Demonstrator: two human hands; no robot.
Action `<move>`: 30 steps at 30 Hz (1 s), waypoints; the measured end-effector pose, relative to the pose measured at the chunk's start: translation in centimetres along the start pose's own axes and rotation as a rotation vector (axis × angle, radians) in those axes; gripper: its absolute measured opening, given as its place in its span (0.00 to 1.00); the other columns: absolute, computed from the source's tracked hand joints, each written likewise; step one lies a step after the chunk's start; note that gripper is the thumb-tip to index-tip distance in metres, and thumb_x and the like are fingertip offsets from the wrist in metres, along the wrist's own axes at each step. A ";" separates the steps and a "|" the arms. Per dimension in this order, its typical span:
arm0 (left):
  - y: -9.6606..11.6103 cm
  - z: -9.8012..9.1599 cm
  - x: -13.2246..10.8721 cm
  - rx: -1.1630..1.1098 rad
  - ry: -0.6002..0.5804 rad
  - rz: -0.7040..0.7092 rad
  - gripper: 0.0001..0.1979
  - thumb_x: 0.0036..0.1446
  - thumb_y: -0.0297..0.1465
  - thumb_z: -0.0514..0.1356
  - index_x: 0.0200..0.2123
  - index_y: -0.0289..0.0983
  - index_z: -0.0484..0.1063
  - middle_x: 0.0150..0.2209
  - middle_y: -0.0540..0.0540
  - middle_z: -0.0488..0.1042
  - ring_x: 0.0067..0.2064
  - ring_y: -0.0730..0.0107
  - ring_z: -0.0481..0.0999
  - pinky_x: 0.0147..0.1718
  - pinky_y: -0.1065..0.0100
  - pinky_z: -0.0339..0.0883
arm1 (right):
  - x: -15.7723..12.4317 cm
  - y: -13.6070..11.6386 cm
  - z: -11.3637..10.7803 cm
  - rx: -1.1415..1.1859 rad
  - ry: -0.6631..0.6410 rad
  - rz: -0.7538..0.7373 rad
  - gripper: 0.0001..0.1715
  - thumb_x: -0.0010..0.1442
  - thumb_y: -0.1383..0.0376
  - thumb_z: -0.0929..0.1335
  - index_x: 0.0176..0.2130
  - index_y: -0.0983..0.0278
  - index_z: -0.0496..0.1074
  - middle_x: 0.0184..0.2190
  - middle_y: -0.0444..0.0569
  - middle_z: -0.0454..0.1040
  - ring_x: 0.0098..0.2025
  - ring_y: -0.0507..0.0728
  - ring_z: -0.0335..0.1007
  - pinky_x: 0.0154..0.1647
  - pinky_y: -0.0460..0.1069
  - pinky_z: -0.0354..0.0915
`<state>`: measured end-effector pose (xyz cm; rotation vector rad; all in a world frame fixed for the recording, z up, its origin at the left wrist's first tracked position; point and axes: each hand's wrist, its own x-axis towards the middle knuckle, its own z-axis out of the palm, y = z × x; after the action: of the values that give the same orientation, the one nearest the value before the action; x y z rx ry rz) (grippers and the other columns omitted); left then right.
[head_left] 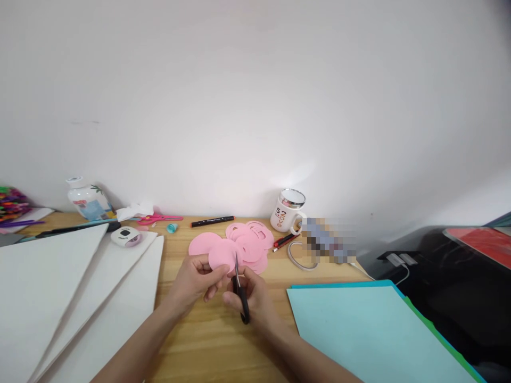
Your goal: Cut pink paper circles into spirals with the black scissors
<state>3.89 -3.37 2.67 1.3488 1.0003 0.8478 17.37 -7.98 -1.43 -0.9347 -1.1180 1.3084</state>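
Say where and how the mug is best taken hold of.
Probably by its handle, coming from the near right: the mug stands upright and the handle juts out that way. The wall is behind it, and pens lie in front, so stay above them. The right hand holds scissors, which should go down first.

Light: bright, soft. Glare: pale patch on wall [223, 96], above back edge of counter [199, 340]. Shadows: faint. Pixelation: back right corner.
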 end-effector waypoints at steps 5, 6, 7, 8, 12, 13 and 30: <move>0.1 -0.2 0.0 0.019 -0.010 0.004 0.14 0.47 0.35 0.61 0.18 0.34 0.64 0.12 0.56 0.64 0.11 0.83 0.57 0.10 0.79 0.48 | 0.1 -0.4 -0.1 -0.012 0.001 0.004 0.23 0.38 0.61 0.75 0.32 0.64 0.64 0.20 0.39 0.64 0.20 0.48 0.53 0.20 0.43 0.51; 0.1 -0.2 0.0 0.021 -0.014 0.006 0.13 0.47 0.35 0.61 0.18 0.34 0.65 0.11 0.56 0.64 0.11 0.84 0.57 0.10 0.79 0.48 | 0.1 -0.4 -0.1 -0.004 0.002 0.014 0.23 0.38 0.61 0.75 0.32 0.64 0.64 0.20 0.38 0.63 0.20 0.47 0.52 0.20 0.42 0.50; 0.1 -0.2 0.0 0.026 -0.015 0.007 0.13 0.47 0.35 0.61 0.19 0.34 0.65 0.11 0.56 0.63 0.11 0.84 0.57 0.10 0.79 0.48 | 0.1 -0.4 0.0 0.003 0.003 0.023 0.23 0.38 0.61 0.75 0.32 0.64 0.64 0.19 0.38 0.63 0.19 0.47 0.52 0.19 0.42 0.49; 0.2 -0.3 -0.1 0.031 -0.017 0.010 0.12 0.47 0.35 0.61 0.19 0.33 0.66 0.11 0.57 0.63 0.11 0.84 0.57 0.10 0.79 0.47 | 0.0 -0.4 0.0 0.009 0.005 0.029 0.23 0.38 0.60 0.75 0.33 0.64 0.64 0.19 0.37 0.62 0.19 0.47 0.51 0.19 0.42 0.48; 0.5 -0.3 -0.2 0.032 -0.019 0.017 0.11 0.47 0.33 0.61 0.19 0.33 0.66 0.10 0.57 0.62 0.11 0.84 0.56 0.10 0.79 0.47 | 0.0 -0.4 0.0 0.025 -0.001 0.031 0.22 0.39 0.59 0.75 0.31 0.64 0.64 0.17 0.36 0.60 0.18 0.46 0.49 0.18 0.42 0.46; 0.6 -0.2 -0.2 0.028 -0.021 0.016 0.11 0.46 0.34 0.61 0.19 0.34 0.66 0.11 0.57 0.62 0.11 0.84 0.56 0.10 0.79 0.47 | 0.0 -0.4 0.0 0.029 -0.005 0.035 0.22 0.39 0.59 0.75 0.31 0.64 0.64 0.17 0.36 0.60 0.17 0.46 0.49 0.17 0.42 0.46; 0.4 -0.5 0.1 0.017 -0.007 0.031 0.14 0.47 0.36 0.61 0.18 0.34 0.63 0.12 0.57 0.63 0.12 0.84 0.56 0.11 0.79 0.47 | -0.1 -0.4 0.0 -0.040 0.013 0.066 0.20 0.41 0.56 0.72 0.29 0.63 0.62 0.13 0.34 0.57 0.14 0.45 0.49 0.13 0.41 0.51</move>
<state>3.48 -3.10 3.09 1.3840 0.9857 0.8585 17.50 -8.12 -1.05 -1.0158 -1.1144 1.3359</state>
